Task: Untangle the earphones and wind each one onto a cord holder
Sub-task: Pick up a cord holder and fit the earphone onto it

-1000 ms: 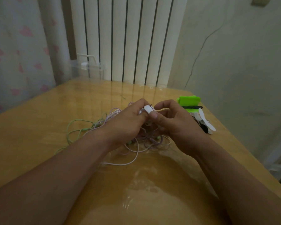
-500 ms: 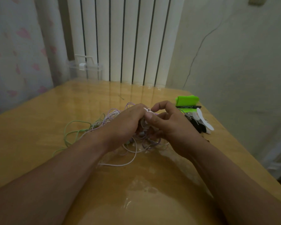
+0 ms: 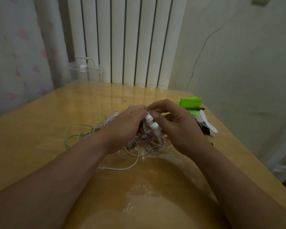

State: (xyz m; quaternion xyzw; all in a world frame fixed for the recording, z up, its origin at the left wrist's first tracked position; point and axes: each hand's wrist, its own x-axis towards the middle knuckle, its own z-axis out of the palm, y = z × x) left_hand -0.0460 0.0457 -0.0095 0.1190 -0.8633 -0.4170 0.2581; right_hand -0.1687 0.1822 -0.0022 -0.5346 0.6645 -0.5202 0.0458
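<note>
A tangle of thin earphone cords (image 3: 135, 144), pink, purple and green, lies on the wooden table (image 3: 40, 129). A green loop (image 3: 73, 129) spreads out to the left. My left hand (image 3: 124, 128) and my right hand (image 3: 177, 126) meet above the tangle. Between their fingertips they pinch a white earphone piece (image 3: 151, 123) with two rounded buds. The cord holders (image 3: 206, 123), white and black flat pieces, lie by the table's right edge behind my right hand.
A bright green object (image 3: 190, 103) with a black pen (image 3: 195, 109) on it sits at the far right of the table. A clear plastic box (image 3: 86, 71) stands behind the table by the white radiator (image 3: 122, 40). The near table surface is glossy.
Both hands stayed together over the tangle. The white earphone piece now shows more fully between the fingertips, drawn out toward me and tilted downward.
</note>
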